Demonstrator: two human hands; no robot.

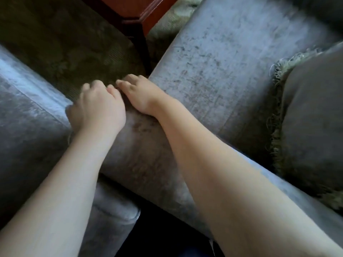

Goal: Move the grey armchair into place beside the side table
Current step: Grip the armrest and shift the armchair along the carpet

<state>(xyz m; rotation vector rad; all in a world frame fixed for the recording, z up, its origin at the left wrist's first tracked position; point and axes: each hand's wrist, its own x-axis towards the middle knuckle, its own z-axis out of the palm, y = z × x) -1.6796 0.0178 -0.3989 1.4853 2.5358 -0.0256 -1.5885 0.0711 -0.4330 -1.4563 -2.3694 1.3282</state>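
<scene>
Dark green patterned carpet (65, 43) fills 10 o'clock, with a reddish-brown wooden side table (148, 17) at 12. The grey velvet armchair (213, 62) spans centre to 3 o'clock, near the table's leg. The left hand (96, 106) curls its fingers over the armchair's edge. The right hand (139, 93) rests beside it, fingers loosely spread.

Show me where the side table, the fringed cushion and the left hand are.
side table (154, 15), head view, red-brown wooden corner.
fringed cushion (311, 117), head view, dark face.
left hand (98, 106), head view, back of hand.
</scene>
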